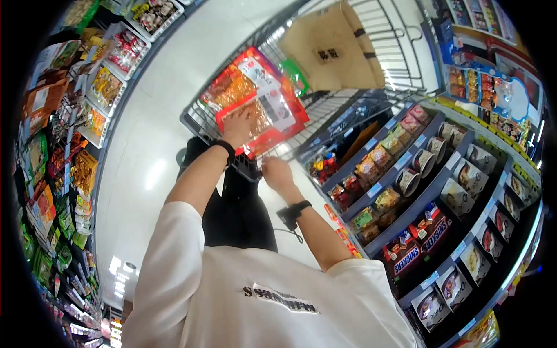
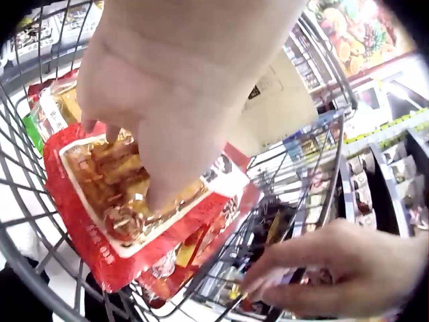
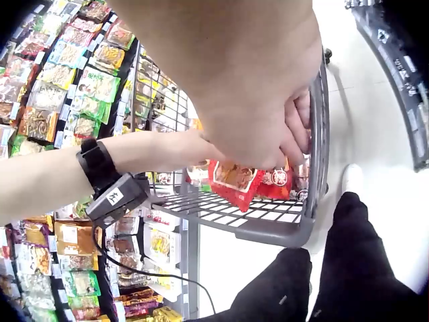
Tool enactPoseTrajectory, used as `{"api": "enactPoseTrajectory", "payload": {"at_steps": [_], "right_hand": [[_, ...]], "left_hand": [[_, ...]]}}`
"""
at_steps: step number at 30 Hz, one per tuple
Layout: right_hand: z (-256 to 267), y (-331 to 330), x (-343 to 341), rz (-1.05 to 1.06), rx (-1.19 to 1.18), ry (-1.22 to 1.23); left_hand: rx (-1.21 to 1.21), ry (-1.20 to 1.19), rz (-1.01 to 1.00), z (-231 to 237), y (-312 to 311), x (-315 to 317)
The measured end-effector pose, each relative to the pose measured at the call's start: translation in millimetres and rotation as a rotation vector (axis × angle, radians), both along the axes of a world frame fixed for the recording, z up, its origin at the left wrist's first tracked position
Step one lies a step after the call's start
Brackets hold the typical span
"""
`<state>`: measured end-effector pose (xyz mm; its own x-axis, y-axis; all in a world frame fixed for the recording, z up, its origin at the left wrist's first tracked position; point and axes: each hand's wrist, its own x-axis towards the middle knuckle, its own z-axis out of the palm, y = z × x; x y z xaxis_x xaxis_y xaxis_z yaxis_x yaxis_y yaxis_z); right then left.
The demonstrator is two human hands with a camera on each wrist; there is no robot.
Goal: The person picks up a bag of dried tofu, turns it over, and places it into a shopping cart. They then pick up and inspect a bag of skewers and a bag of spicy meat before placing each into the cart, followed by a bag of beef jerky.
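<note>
A red food packet with a clear window (image 1: 284, 113) lies over other packets in a wire shopping cart (image 1: 188, 120). On it rests my left hand (image 1: 238, 124); the left wrist view shows thumb and fingertips touching the front of the packet (image 2: 100, 251), the hand (image 2: 157, 94) covering its upper part. My right hand (image 1: 277, 173) is beside the cart's near corner, fingers loosely bent, with nothing visible in them. In the right wrist view this hand (image 3: 261, 114) hangs above the packet (image 3: 234, 181), inside the cart rim (image 3: 271, 233).
A tan bag (image 1: 331, 58) and a green item (image 1: 295, 76) are in the cart. Tiered shelves of snacks (image 1: 377, 156) stand close on the right, with more packet shelves (image 1: 107, 87) across the pale floor (image 1: 142, 116) on the left. A cable hangs from the left wrist camera (image 3: 117, 198).
</note>
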<state>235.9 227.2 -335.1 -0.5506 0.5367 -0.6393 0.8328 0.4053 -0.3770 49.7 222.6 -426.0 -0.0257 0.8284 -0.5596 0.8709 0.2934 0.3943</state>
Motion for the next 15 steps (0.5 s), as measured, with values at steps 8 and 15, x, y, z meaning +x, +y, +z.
{"api": "enactPoseTrajectory", "payload": {"at_steps": [8,15], "right_hand": [[-8,-9,36,-0.002,0.046,-0.015],[-33,-44,36,0.008,0.029,0.024]], "left_hand": [[0.264,0.236,0.098,45,-77,-71],[0.681,-0.192,0.151,68,-164,-135]]}}
